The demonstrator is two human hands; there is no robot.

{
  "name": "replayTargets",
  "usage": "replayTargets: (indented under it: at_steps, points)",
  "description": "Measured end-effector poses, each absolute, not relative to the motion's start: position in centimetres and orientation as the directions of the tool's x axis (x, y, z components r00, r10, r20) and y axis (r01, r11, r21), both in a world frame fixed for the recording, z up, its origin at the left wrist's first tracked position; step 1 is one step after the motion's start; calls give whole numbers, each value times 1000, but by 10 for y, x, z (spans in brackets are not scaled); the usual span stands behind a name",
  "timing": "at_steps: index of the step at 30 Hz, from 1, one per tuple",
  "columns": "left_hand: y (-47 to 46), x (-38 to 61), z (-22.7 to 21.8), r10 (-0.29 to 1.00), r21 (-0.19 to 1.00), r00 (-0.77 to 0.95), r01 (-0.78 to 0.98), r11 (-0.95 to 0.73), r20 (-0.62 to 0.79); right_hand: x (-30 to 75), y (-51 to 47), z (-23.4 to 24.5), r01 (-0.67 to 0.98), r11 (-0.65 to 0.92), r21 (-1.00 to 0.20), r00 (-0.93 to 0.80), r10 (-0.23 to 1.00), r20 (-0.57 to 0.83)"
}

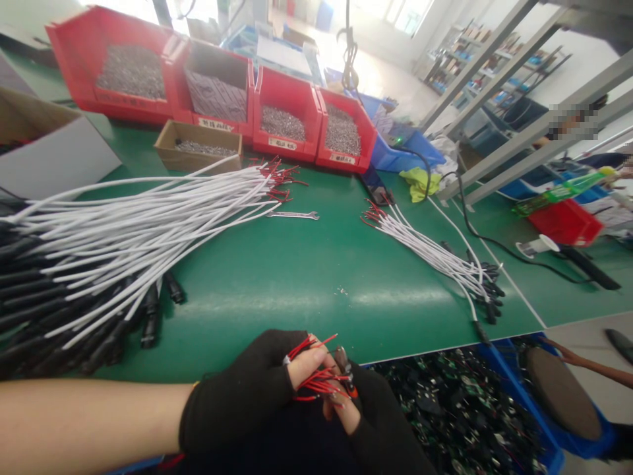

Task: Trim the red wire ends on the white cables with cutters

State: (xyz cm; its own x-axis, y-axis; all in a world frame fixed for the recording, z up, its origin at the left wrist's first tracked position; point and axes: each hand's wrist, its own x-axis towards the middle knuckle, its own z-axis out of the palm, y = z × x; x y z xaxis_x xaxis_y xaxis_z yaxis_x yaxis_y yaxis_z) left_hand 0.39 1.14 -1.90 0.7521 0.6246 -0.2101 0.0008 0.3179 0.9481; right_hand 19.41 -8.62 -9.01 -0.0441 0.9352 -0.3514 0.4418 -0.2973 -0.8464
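Near the front edge of the table, my left hand (281, 369) wears a black fingerless glove and is closed on a bunch of thin red wires (316, 382). Their tips fan out past the fingers. My right hand (353, 409), gloved the same way, is closed around small pliers (345, 363) with a bit of orange handle showing. The metal jaws are beside the wire ends; whether they touch one is unclear. Leftward on the table lies a big pile of white cables (163, 218) with red wire ends and black connectors (151, 316).
A smaller cable bundle (430, 251) lies right on the green table (306, 264). Behind are a wrench (294, 215), a cardboard box (198, 158) and several red bins (287, 115) of small metal parts. A blue crate (539, 422) of dark electronic parts stands below right. Another person's arm (593, 363) shows there.
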Motion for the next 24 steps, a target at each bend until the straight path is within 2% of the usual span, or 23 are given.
replayTargets:
  at_steps: [3,14,24]
  points:
    - [12,4,-19,617,939,763,-40,341,-192,183,-78,-90,432,-309,-847,-22,935,-353]
    - [14,3,-13,626,968,750,77,237,-213,153,-61,-96,340,-330,-880,46,941,-335]
    - [13,4,-18,616,952,764,-7,306,-193,157,-65,-75,304,-339,-891,48,939,-341]
